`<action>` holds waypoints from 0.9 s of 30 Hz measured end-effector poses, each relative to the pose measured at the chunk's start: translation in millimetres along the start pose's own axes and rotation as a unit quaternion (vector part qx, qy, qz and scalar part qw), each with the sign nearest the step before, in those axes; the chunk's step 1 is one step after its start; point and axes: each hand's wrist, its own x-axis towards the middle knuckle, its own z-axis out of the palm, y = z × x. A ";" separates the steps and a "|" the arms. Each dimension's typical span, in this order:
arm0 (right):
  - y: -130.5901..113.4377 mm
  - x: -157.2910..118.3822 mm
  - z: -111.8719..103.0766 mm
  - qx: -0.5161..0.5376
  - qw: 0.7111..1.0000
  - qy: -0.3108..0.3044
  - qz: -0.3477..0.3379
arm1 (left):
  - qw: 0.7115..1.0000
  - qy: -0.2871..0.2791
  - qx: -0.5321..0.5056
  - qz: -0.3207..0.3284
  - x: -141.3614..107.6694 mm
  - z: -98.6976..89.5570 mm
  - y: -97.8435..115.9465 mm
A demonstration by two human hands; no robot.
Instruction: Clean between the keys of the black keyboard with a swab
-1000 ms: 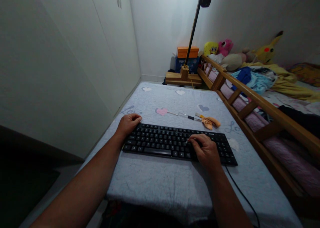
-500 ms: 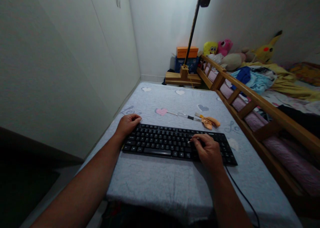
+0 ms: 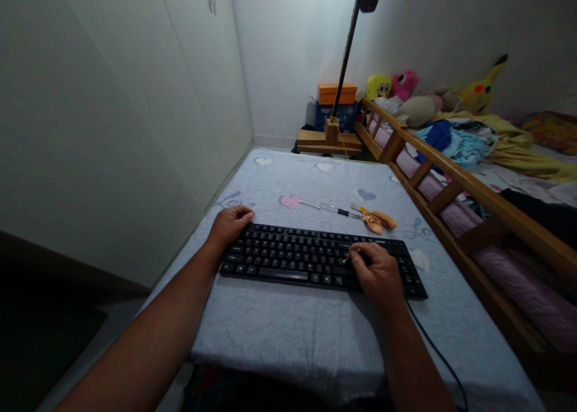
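Observation:
A black keyboard (image 3: 288, 252) lies flat on the cloth-covered table, its cable running off from the right side toward me. My left hand (image 3: 232, 224) is closed at the keyboard's far left corner, fingers curled and holding that edge. Over the keys right of the middle is my right hand (image 3: 376, 270), pinching a thin stick with a white tip, which looks like a cotton swab (image 3: 345, 260). The tip is down at the keys near the Enter area. Most of the stick is hidden by the fingers.
Beyond the keyboard lie another cotton swab (image 3: 310, 205), a thin tool with a black grip (image 3: 342, 212), and a crumpled orange cloth (image 3: 379, 221) beside a yellow-ended item (image 3: 359, 207). A wooden bed rail (image 3: 451, 171) borders the right; a white cabinet (image 3: 135, 99) stands left.
My right hand has shifted the white swab tip slightly right and nearer to me over the keys. The left hand and keyboard stay in place.

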 end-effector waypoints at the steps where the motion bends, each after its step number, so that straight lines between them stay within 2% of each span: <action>1: -0.2 -0.1 -0.2 -0.001 1.000 -0.003 0.000 | 1.000 0.000 0.002 -0.001 0.0 0.0 0.2; 7: -1.7 -0.1 -1.9 0.006 0.999 -0.031 0.002 | 1.000 -0.001 0.008 -0.004 0.3 0.4 -0.6; 27: -0.3 -1.0 -1.0 0.038 0.998 -0.041 -0.004 | 1.000 -0.001 0.006 0.008 0.9 0.3 -3.9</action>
